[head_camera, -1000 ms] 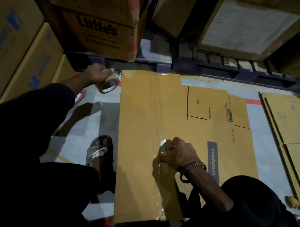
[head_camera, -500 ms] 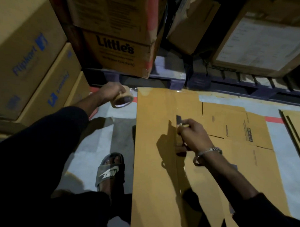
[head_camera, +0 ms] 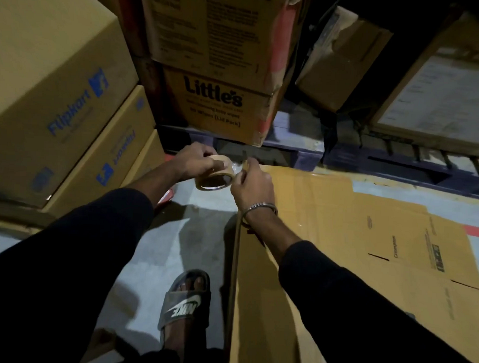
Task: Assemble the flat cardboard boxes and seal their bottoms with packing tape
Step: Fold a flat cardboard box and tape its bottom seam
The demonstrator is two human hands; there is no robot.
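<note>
**Mostly brown in here, tbh**

Flat cardboard box (head_camera: 339, 239) is plain tan with small dark print. Tape roll (head_camera: 215, 173) is brownish and see-through. Stacked boxes (head_camera: 59, 99) have blue logos, sleeves (head_camera: 101, 230) are black, the slide sandal (head_camera: 185, 301) is black with white lettering, and there's a silver bracelet (head_camera: 260, 207).

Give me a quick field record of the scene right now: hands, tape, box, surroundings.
left hand: grips the tape roll
right hand: pinches at the roll's edge, by the tape end
flat box: lies on the floor, far corner by the hands
tape on box: cannot tell
foot: sandal left of the box
behind: stacked cartons on the left, Little's carton ahead
</note>
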